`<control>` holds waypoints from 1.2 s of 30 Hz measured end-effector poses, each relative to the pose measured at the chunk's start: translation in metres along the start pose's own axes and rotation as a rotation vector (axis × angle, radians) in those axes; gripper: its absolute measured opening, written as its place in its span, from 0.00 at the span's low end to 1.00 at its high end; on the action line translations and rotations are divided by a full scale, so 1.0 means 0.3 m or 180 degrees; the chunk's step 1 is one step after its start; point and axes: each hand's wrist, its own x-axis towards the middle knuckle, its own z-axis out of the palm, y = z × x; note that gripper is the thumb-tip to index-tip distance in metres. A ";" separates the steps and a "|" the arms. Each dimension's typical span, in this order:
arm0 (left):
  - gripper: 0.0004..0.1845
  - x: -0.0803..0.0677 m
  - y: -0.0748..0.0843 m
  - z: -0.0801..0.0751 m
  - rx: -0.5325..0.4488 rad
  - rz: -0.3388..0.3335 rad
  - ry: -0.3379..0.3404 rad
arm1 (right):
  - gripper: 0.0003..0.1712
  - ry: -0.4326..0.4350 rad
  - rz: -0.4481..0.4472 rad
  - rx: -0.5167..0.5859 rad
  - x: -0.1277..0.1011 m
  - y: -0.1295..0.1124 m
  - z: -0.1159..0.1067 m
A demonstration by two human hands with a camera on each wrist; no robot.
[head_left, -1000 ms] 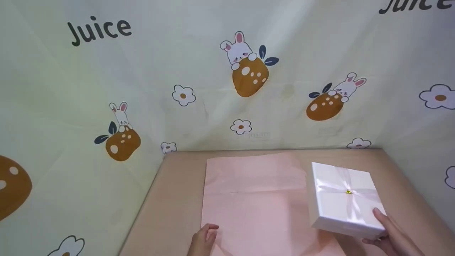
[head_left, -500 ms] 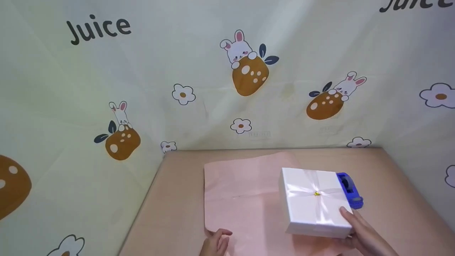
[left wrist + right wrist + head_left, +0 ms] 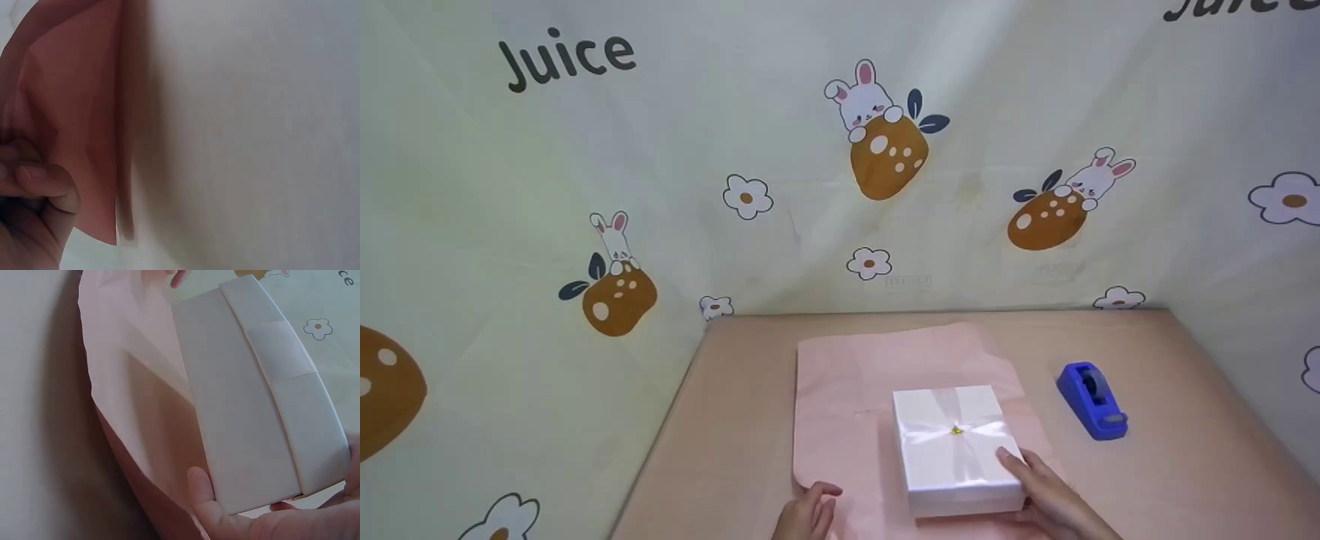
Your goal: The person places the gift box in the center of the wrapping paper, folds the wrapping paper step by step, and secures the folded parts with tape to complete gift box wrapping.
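- The right hand (image 3: 1054, 499) grips the near right corner of the white box (image 3: 956, 446), thumb under it and fingers on its lid.
- The box sits on the pink paper (image 3: 847, 405), ribbon crossed on top.
- The left hand (image 3: 808, 514) pinches the paper's near left edge.
- A blue tape dispenser (image 3: 1091, 400) stands on the table (image 3: 1185, 465), right of the paper.

The left hand (image 3: 31, 208) pinches the edge of the pink paper (image 3: 73, 124). The paper folds up beside a big pale surface that fills the rest.
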 end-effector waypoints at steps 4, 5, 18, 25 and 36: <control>0.10 -0.001 -0.006 -0.006 0.0145 0.0083 0.0164 | 0.48 0.0159 0.0113 0.0004 0.042 0.021 0.034; 0.10 -0.001 -0.008 -0.005 0.0185 0.0127 0.0220 | 0.49 0.0213 0.0141 0.0012 0.050 0.024 0.042; 0.09 -0.002 -0.017 -0.022 0.0246 0.0047 0.0229 | 0.47 0.0460 0.0173 -0.0170 0.102 0.017 0.099; 0.07 0.006 -0.010 -0.035 0.0138 0.0008 0.0117 | 0.44 0.0626 0.0115 -0.0810 0.123 0.012 0.137; 0.03 0.015 0.025 -0.064 0.0003 -0.0409 -0.0168 | 0.38 0.0694 0.0085 -0.1113 0.120 -0.006 0.159</control>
